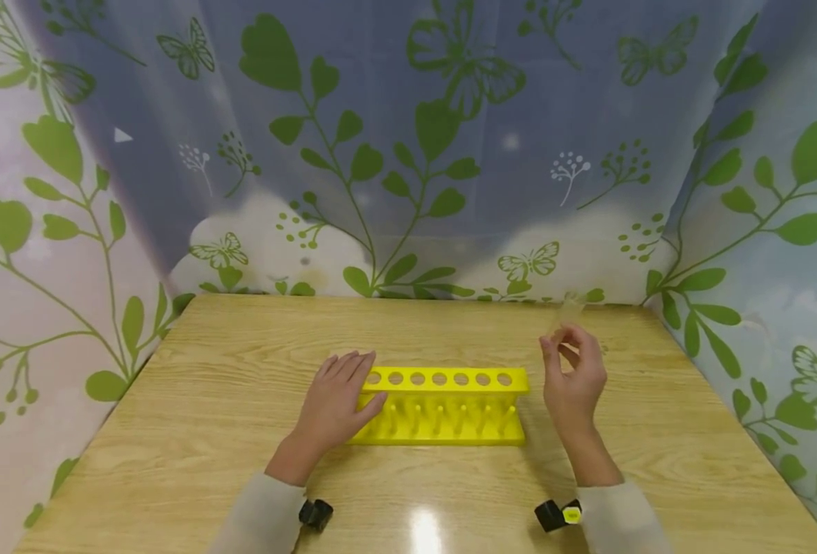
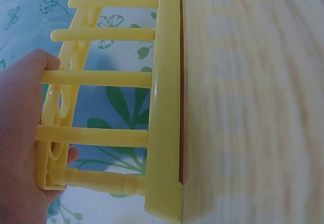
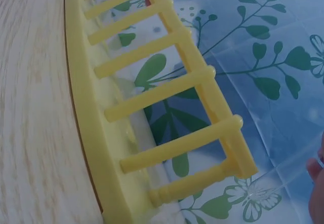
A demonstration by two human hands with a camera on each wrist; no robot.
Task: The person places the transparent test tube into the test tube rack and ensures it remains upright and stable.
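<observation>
A yellow test tube rack (image 1: 443,444) stands upright on the wooden table, with a row of round holes along its top bar and a row of pegs on its base. My left hand (image 1: 339,404) holds the rack's left end, fingers over the top bar and thumb at the front. Beyond the rack's right end, my right hand (image 1: 575,377) is raised and pinches a clear test tube (image 1: 571,308) between thumb and fingers. The tube slants up and away, faint against the backdrop. In the right wrist view only a bit of the right hand (image 3: 318,183) shows at the edge.
The wooden table (image 1: 242,331) reaches back to a patterned cloth (image 1: 395,192) with green leaves and butterflies, which also hangs on both sides. Black wrist devices (image 1: 315,515) sit at both cuffs. Light glares off the table's front.
</observation>
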